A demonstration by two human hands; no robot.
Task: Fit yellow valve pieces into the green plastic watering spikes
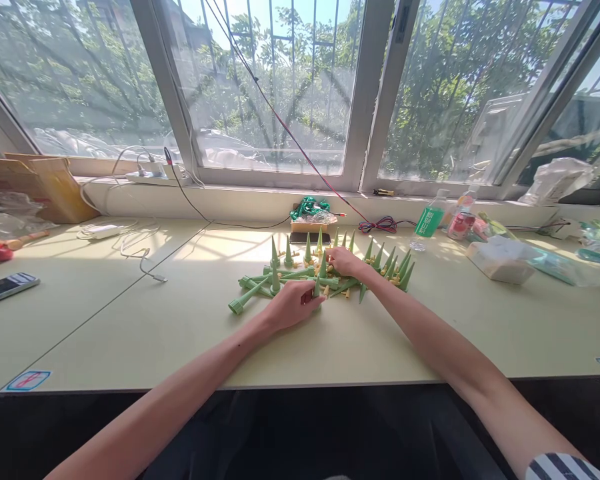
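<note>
While gripping a green cone (pixel 317 288) with the left hand (pixel 291 304), expect light, stiff handling; pinch near the base. Cannot tell the right hand (pixel 344 261)'s grip.

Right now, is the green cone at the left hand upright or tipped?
Upright: the green cone points its tip upward at the left hand.

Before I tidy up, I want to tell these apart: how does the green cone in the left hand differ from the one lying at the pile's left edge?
The held cone points upright; the lying cone rests on its side. The left hand grips the held cone; neither hand touches the lying cone. Both are green and tapered.
</note>
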